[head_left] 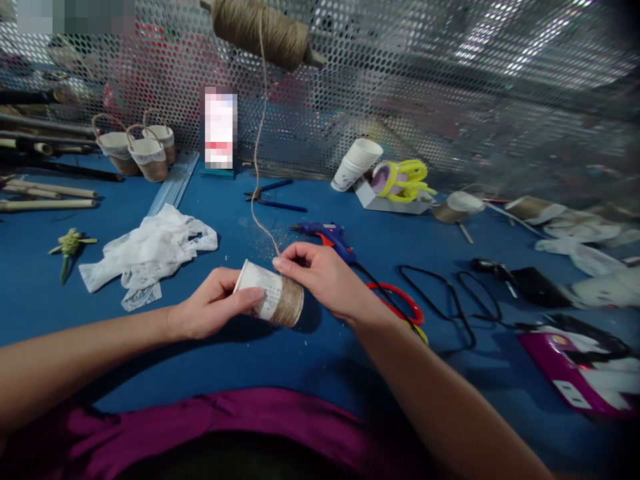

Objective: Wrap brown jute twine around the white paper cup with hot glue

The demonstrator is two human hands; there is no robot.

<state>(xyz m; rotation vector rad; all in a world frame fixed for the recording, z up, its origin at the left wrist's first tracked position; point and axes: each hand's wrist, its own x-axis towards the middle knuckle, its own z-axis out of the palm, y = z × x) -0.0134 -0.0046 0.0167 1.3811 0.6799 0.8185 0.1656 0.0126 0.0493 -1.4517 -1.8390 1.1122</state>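
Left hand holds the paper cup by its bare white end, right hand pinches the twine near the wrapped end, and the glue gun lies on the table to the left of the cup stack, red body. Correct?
Not quite: the glue gun has a blue body, as the head view shows; only its trigger is red.

No readable text. Twine-wrapped cup [265, 293] is showing tiny print, nearer the wearer than the glue gun [327, 235]; cup stack [356, 163], beyond the glue gun, is bearing unclear marks; pixelated screen [220, 127], beyond-left, is showing nothing legible.
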